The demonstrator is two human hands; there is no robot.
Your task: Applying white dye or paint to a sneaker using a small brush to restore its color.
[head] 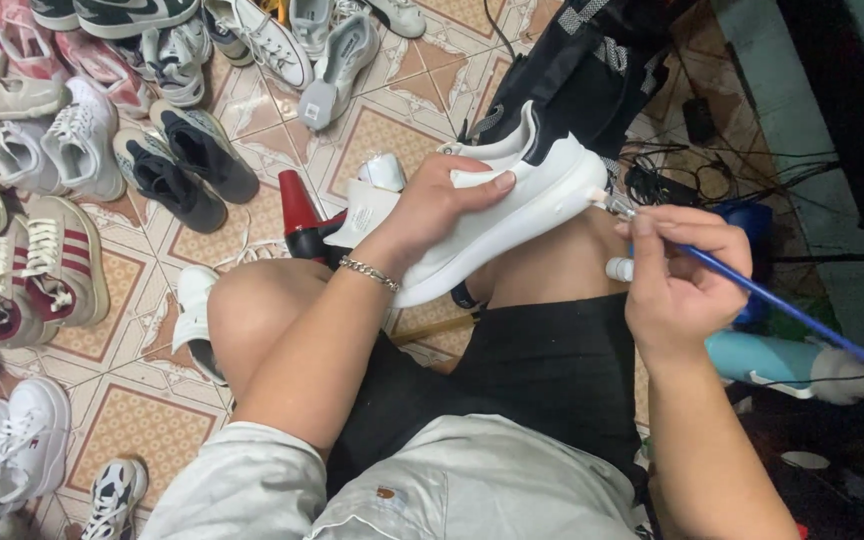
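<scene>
Gripping a white sneaker (512,205) over the knees, the left hand (432,205) is closing around its side while the right hand (677,275) is pinching a blue-handled brush (782,310) at the heel sole edge; judging by its even whiteness, touch-up seems well along.

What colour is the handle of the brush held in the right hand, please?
Blue; the brush handle shows clearly in the head view.

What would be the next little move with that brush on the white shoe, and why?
Probably a short stroke along the sole edge: the right hand holds the blue brush with its tip at the heel of the white shoe, which the left hand steadies.
</scene>
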